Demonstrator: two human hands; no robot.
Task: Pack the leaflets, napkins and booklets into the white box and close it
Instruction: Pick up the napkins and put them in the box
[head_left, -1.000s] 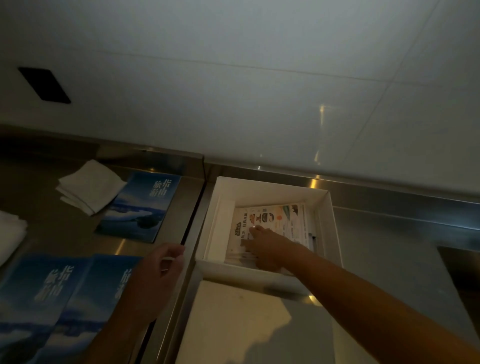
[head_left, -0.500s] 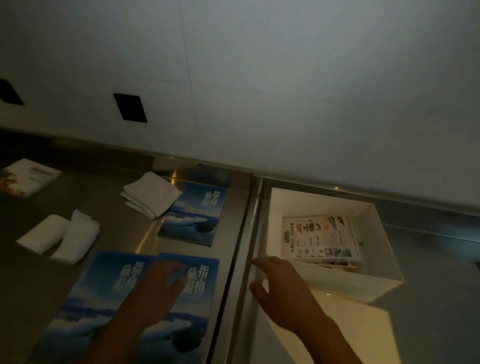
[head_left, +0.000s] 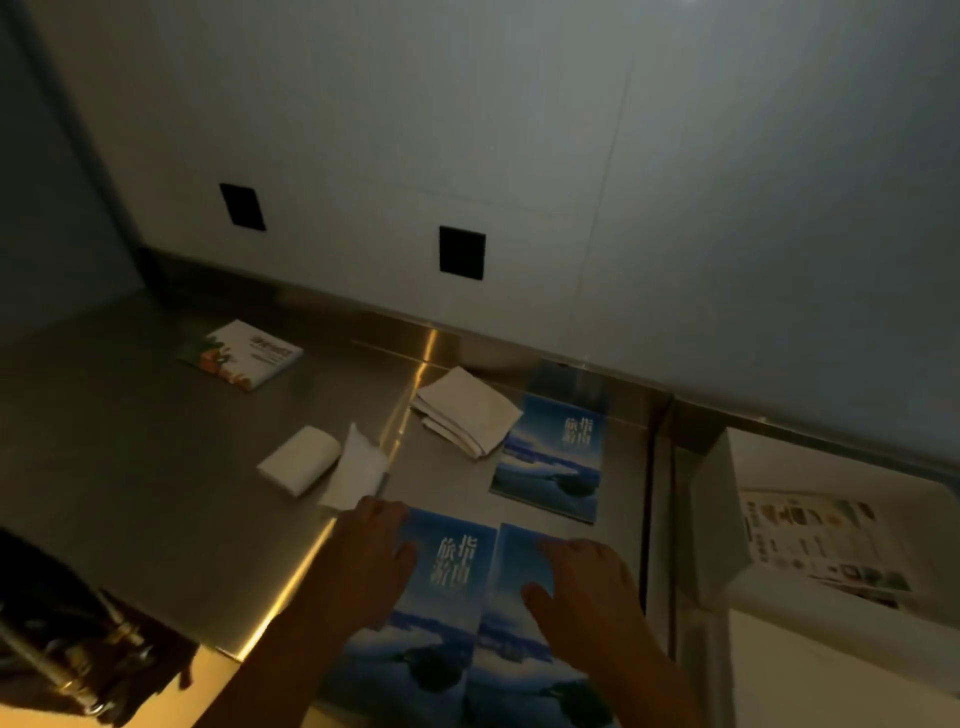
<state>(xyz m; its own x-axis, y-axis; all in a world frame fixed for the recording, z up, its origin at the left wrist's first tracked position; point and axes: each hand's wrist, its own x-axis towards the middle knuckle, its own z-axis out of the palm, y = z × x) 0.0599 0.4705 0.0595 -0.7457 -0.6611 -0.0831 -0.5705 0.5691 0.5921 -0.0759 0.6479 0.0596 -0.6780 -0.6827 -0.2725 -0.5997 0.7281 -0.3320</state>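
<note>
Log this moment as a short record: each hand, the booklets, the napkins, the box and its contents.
left hand: flat on the left near booklet, fingers spread
right hand: flat on the right near booklet
third booklet: lies apart, farther back, untouched
napkins: folded stack beside the third booklet; two loose ones to its left
leaflet on counter: far back left
white box: open, at the right
box contents: printed leaflets
counter: steel

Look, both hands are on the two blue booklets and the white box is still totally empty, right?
Not quite. The left hand and right hand do rest on the two blue booklets, but the white box is not empty: the head view shows printed leaflets already lying inside it.
</note>
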